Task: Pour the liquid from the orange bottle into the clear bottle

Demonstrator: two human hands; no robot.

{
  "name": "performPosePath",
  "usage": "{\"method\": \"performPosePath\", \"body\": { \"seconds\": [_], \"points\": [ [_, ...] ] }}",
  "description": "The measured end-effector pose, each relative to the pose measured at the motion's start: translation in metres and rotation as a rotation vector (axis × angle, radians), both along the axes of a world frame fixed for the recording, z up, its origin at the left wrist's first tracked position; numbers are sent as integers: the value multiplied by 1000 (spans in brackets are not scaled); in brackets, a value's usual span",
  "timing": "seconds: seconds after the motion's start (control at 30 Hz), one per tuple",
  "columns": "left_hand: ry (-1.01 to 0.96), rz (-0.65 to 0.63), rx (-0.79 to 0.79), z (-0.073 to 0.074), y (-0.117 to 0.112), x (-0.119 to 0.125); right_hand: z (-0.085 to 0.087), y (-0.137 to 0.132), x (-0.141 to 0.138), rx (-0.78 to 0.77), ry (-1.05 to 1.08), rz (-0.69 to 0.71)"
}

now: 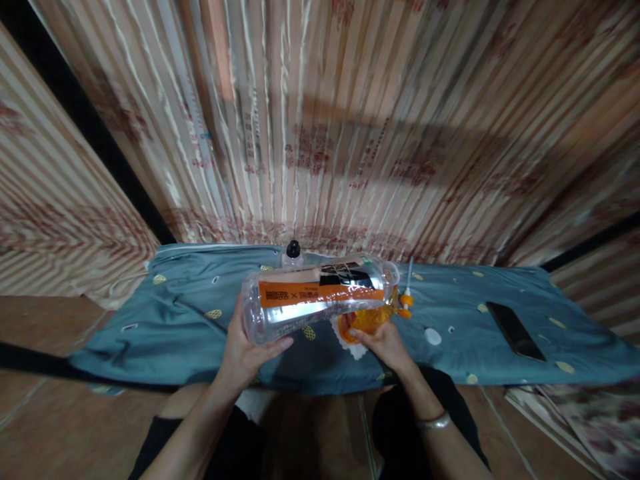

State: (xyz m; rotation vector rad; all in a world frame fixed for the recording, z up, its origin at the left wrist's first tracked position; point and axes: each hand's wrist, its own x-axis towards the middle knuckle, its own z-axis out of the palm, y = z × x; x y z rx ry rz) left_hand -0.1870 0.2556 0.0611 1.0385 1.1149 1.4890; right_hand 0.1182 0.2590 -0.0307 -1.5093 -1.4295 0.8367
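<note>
My left hand [250, 347] is wrapped round the base end of a large clear plastic bottle [320, 293] with an orange, black and silver label. The bottle lies almost level in the air, its neck end to the right. My right hand [385, 347] is closed round a small see-through orange bottle [367, 321], partly hidden behind the large bottle's neck end. The large bottle's mouth is near the small bottle's upper right end; whether they touch I cannot tell. Close by is an orange pump head [406, 303] with a thin white tube pointing up.
A blue-green patterned cloth [170, 313] covers the low bench. On it are a black phone [515, 331], a white round disc [433, 336] and a white scalloped piece [357, 351]. A black-topped clear bottle [293, 251] stands behind. A striped curtain [320, 133] hangs at the back.
</note>
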Motion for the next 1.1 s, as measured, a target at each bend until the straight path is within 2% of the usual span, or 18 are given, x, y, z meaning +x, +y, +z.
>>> {"method": "performPosePath", "body": {
  "seconds": [0.17, 0.43, 0.7, 1.1],
  "points": [
    [20, -24, 16, -2, 0, -2, 4, 0, 0, 12, 4, 23],
    [-32, -2, 26, -18, 1, -5, 4, 1, 1, 2, -37, 3],
    [-2, -18, 35, -11, 1, -4, 3, 0, 1, -30, -14, 8],
    [-36, -25, 11, -10, 0, -2, -1, 1, 3, -22, -14, 9]
  ]
}}
